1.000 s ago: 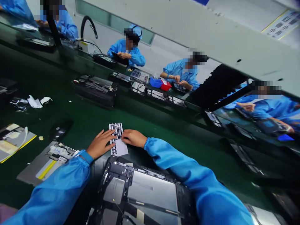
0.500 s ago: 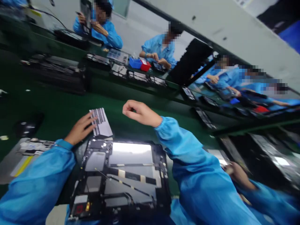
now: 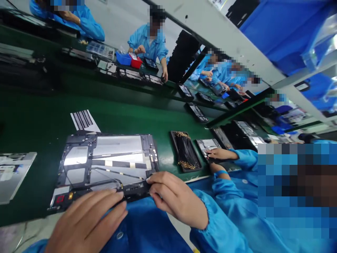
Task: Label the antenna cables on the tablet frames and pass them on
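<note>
At far left, a panel (image 3: 15,179) is cut off by the frame. Next, the sheet (image 3: 83,120) now lies untouched, just beyond the tablet (image 3: 118,146) before the person, so work seems shifted to the tablet. The left hand (image 3: 89,218) has moved to its near edge, fingers outstretched, contact unclear; the right hand (image 3: 179,200) has come down to the near right corner, fingertips bunched, any pinch hidden.

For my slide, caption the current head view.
Left hand and right hand at near edge of opened device; patterned sheet beyond.
</note>
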### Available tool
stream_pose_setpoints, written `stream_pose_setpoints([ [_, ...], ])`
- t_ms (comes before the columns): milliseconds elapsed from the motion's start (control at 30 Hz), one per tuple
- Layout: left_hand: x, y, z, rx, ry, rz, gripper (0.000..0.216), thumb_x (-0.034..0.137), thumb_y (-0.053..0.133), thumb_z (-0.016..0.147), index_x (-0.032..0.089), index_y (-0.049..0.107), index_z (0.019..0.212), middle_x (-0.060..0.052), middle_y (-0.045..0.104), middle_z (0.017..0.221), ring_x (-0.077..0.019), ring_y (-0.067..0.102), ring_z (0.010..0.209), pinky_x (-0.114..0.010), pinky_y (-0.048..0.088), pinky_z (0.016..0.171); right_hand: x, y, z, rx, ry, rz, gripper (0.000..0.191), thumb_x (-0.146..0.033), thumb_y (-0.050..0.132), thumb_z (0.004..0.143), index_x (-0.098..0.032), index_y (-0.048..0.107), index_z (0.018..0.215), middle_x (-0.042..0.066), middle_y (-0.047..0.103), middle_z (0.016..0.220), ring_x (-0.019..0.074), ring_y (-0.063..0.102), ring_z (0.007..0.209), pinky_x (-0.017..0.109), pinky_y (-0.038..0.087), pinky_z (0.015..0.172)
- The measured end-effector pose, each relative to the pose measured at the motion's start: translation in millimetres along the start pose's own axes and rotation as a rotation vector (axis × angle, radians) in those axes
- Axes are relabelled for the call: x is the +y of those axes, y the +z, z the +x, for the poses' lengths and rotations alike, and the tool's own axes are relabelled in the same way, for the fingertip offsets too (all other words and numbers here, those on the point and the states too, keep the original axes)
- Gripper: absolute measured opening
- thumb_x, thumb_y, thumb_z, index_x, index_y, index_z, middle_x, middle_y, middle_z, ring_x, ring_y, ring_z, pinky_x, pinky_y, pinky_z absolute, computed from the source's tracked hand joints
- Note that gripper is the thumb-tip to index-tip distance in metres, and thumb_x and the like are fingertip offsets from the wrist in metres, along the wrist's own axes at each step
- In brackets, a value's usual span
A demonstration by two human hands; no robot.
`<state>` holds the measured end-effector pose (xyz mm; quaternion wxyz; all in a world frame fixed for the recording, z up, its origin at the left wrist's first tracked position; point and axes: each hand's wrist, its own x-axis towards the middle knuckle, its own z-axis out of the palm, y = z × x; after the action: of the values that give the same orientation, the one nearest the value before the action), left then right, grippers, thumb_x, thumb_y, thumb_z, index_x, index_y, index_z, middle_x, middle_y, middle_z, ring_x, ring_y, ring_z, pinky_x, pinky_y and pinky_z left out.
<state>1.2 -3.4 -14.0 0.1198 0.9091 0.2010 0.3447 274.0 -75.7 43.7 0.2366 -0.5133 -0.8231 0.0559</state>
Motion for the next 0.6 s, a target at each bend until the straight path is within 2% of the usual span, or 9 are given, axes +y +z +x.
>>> stream_pose_setpoints([
  [100,21,23,27,0.016,0.047,-0.006,0.031,0.011,0.045,0.100,0.020,0.069,0.116,-0.006,0.072,0.120,-0.0198,0.063,0.117,-0.036,0.044,0.107,1,7,2,0.015,-0.056,-0.057,0.010,-0.011,0.052,0.098,-0.014,0.061,0.101,0.011,0.071,0.103,0.0204,0.066,0.094,0.034,0.058,0.082],
  [200,23,30,40,0.087,0.065,0.015,0.025,0.010,0.046,0.099,0.015,0.069,0.108,-0.009,0.074,0.109,-0.0216,0.066,0.106,-0.036,0.047,0.098,3,13,3,0.031,-0.076,-0.113,0.009,-0.013,0.054,0.098,-0.013,0.062,0.100,0.011,0.071,0.102,0.0208,0.065,0.088,0.035,0.056,0.077],
  [400,23,32,42,0.115,0.072,0.041,0.019,0.009,0.053,0.097,0.012,0.069,0.106,-0.010,0.073,0.106,-0.0237,0.066,0.101,-0.038,0.048,0.092,2,19,4,0.061,-0.092,-0.174,0.013,-0.016,0.051,0.100,-0.013,0.063,0.098,0.010,0.071,0.099,0.0199,0.061,0.083,0.034,0.051,0.073],
  [600,23,36,43,0.105,0.068,0.041,0.018,0.009,0.054,0.097,0.012,0.069,0.107,-0.010,0.072,0.104,-0.0246,0.064,0.099,-0.038,0.047,0.088,-1,20,9,0.080,-0.074,-0.202,0.014,-0.015,0.051,0.100,-0.014,0.064,0.096,0.010,0.071,0.096,0.0202,0.061,0.081,0.035,0.052,0.071],
])
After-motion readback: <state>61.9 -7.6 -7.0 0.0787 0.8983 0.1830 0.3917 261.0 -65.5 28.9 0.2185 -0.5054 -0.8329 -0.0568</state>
